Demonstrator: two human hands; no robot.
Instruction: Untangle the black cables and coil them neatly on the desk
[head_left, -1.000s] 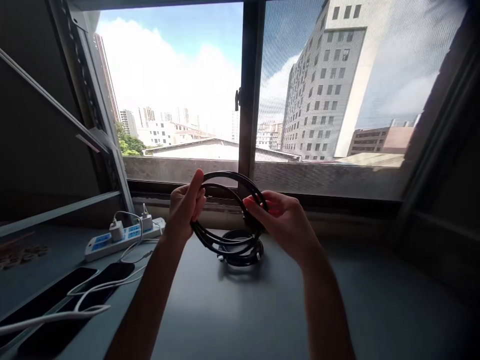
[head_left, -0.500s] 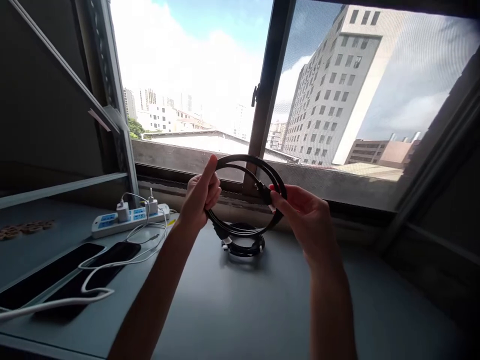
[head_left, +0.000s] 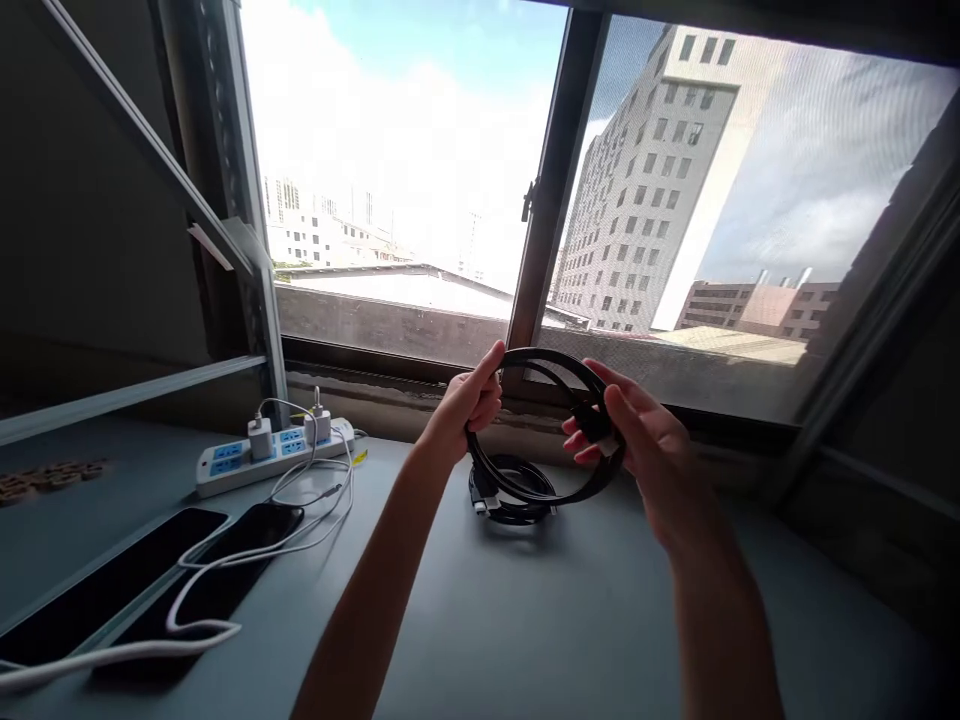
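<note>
Between my hands a coiled black cable [head_left: 551, 357] is held up in a loop above the table. My left hand [head_left: 474, 402] is closed round the left side of the coil, thumb pointing up. My right hand [head_left: 637, 430] grips the coil's right side, near a black plug [head_left: 592, 422], with thumb and fingers on either side of it. Another plug end [head_left: 486, 503] shows at the loop's lower left. Behind and below, a second coiled black cable [head_left: 517, 515] lies on the table, partly covered by the held loop.
To the left, a white power strip [head_left: 281, 462] holds two chargers with white cables [head_left: 349, 500]. Two dark phones [head_left: 112, 580] lie in front of it. A window [head_left: 405, 150] stands behind the grey table [head_left: 510, 630]; a metal frame [head_left: 262, 260] rises at the left.
Both hands and the held cable coil have shifted right and slightly down in view. My right fingers have spread and changed their hold around the plug. The camera view has tilted slightly.
</note>
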